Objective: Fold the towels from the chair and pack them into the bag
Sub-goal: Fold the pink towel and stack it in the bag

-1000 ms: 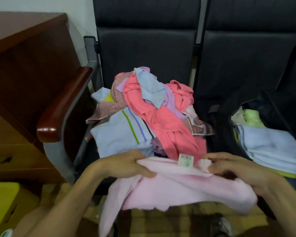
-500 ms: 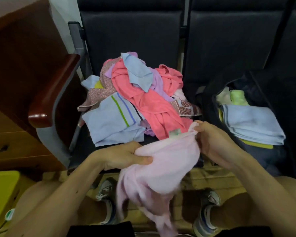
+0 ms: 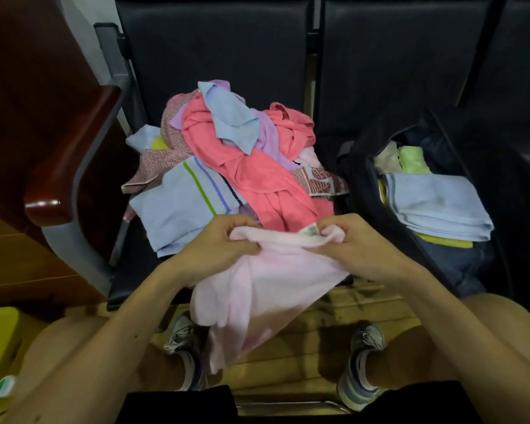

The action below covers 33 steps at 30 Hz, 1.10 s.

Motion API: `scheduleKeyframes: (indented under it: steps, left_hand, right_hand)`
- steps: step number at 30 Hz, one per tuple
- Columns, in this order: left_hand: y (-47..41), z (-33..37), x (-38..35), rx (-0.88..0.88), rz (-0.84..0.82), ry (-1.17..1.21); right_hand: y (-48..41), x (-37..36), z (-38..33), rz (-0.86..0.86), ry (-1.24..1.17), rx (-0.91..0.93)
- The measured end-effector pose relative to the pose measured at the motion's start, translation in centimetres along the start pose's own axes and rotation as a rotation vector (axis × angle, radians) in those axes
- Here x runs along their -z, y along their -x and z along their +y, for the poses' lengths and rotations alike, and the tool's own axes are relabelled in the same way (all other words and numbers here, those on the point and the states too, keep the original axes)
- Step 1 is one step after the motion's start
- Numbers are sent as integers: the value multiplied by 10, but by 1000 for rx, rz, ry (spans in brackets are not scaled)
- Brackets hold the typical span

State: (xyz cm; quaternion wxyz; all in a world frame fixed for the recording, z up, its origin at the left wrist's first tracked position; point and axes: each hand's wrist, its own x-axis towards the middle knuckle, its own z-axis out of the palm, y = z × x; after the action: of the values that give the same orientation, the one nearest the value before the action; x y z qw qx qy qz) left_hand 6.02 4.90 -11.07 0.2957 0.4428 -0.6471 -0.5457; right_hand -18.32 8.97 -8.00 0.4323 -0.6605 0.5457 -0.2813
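Pale pink terry is the matter in hand: the pink towel (image 3: 257, 289) is held up in front of the chair seat (image 3: 129, 273); its upper hem is pinched at one end by the curled fingers and thumb of the left hand (image 3: 218, 243) and at the other by those of the right hand (image 3: 352, 244), just beside the sewn-in label (image 3: 311, 230); the rest is left hanging between the knees. A second ago the same hem was stretched wide between hands set well apart; the hands have since been brought near each other, so that the hem is slackened and bunched (the two grips are now close together); a first fold is judged to be under way, corner carried to corner, though the lower corners are not yet matched. The heap of unfolded towels (image 3: 245, 166) on the chair appears unaltered; a folded light-blue towel (image 3: 438, 203) is seen lying uppermost in the open dark bag (image 3: 459, 270) on the next seat; much of the task is therefore judged to remain.
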Motion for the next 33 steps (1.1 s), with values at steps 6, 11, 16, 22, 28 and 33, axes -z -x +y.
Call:
scheduleKeyframes:
  steps: [6,11,16,22,28,33]
  left_hand:
    - [-3,-18,-3,-62,22,-539]
    - [-1,-32,7,147,31,-867]
    - [0,-23,11,108,172,-762]
    - [16,31,15,33,287,346]
    - [15,16,38,131,354,226]
    - [8,-1,42,194,475,234]
  right_hand:
    - [2,9,-19,137,-542,-59]
    - [0,14,-22,157,-870,-96]
    - [-14,43,3,633,-833,-252]
    - [-4,74,18,803,-784,-155]
    - [-1,68,17,402,-489,-280]
    - [-6,66,23,455,-420,-263]
